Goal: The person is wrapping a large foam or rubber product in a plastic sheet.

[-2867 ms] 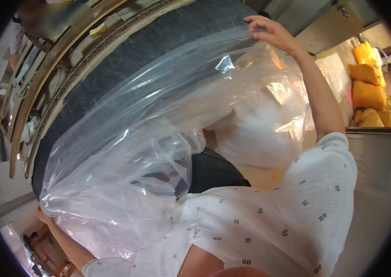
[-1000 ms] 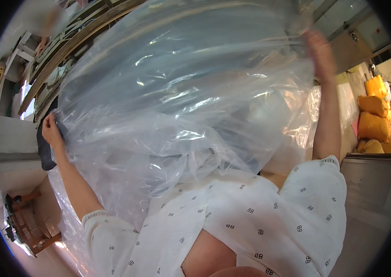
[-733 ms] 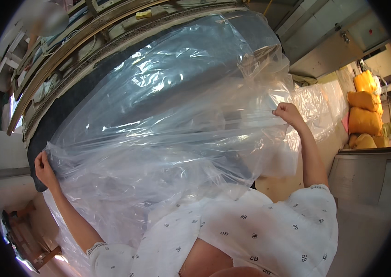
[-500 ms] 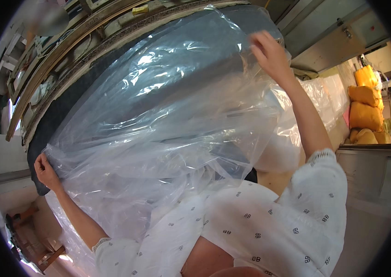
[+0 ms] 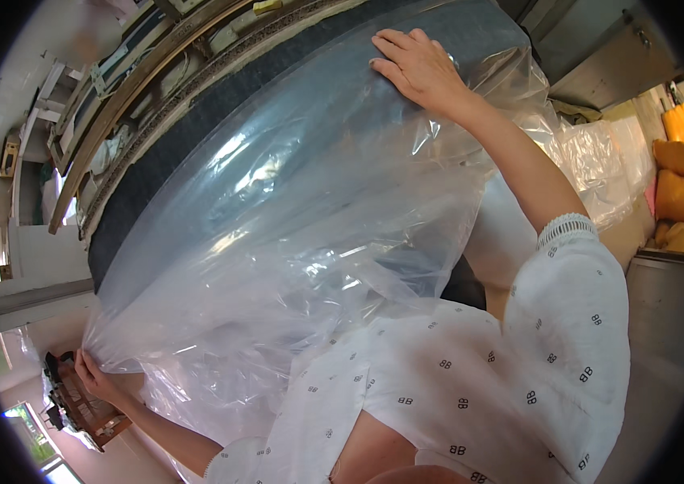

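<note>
A large clear plastic sheet (image 5: 277, 218) spreads across a dark padded surface (image 5: 152, 202) and hangs in loose folds toward my body. At the lower left, my left hand (image 5: 96, 376) grips the sheet's gathered edge, its fingers closed, and folds fan out from there. My right hand (image 5: 420, 68) lies palm down on the sheet near the far right, fingers spread. Beneath that hand the plastic is fairly smooth over the dark surface. Close to my shirt it is wrinkled.
A long frame with wooden rails (image 5: 108, 121) runs behind the dark surface. Metal cabinets (image 5: 616, 68) stand at the far right. Yellow-orange bundles (image 5: 678, 194) are stacked on the right, past more folded clear plastic (image 5: 608, 161). A wooden stool-like item (image 5: 87, 403) is at the lower left.
My left hand has moved down toward me with the sheet's edge, drawing the plastic tighter. My right hand, raised before, now rests flat farther left. More of the dark surface shows along its far edge.
</note>
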`<state>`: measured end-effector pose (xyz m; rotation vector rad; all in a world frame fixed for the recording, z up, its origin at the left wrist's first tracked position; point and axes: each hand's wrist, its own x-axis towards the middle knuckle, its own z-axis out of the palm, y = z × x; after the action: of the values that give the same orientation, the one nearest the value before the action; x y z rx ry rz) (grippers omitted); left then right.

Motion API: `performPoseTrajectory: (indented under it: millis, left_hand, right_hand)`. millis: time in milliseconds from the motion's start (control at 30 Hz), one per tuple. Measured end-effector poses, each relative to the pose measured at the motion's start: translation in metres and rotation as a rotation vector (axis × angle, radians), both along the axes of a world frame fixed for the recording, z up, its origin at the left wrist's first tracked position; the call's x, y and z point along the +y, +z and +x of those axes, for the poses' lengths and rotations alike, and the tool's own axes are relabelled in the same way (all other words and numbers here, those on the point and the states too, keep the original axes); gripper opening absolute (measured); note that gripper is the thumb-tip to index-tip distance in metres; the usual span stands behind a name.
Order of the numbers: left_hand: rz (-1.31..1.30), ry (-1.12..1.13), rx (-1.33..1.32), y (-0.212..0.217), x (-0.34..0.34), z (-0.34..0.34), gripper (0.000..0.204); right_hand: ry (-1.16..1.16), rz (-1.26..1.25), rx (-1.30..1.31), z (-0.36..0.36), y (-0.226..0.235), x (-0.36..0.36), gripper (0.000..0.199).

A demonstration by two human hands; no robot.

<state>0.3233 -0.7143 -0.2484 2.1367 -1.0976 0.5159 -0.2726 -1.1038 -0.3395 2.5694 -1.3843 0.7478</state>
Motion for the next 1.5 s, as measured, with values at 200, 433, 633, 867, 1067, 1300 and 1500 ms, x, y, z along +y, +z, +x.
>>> performPoseTrajectory:
  millis: [200,433,633,867,1067,1300,1500]
  left_hand:
    - [-0.023,0.063,0.042,0.005,0.026,-0.068,0.024]
    - [-0.072,0.045,0.279,-0.049,0.086,-0.070,0.023]
    - [-0.501,0.251,0.602,-0.034,0.007,-0.084,0.040]
    - [-0.457,-0.031,0.359,-0.047,-0.143,0.012,0.030]
    - [-0.333,-0.064,0.405,-0.122,-0.232,0.078,0.027]
    - [-0.294,-0.074,0.491,-0.114,-0.285,0.080,0.033]
    - [-0.079,0.057,0.321,-0.115,-0.296,0.104,0.041]
  right_hand:
    - [0.058,-0.070,0.015,0.004,0.000,-0.032,0.027]
    - [-0.080,0.156,-0.304,0.009,-0.006,-0.089,0.017]
    - [0.308,0.517,-0.662,-0.010,0.032,-0.148,0.010]
    - [-0.042,0.171,-0.925,-0.025,-0.011,-0.192,0.020]
    - [-0.084,0.167,-1.027,-0.013,-0.036,-0.194,0.016]
    - [-0.254,0.141,-0.831,-0.016,-0.032,-0.216,0.022]
    - [-0.367,-0.106,-0.675,-0.016,-0.028,-0.216,0.037]
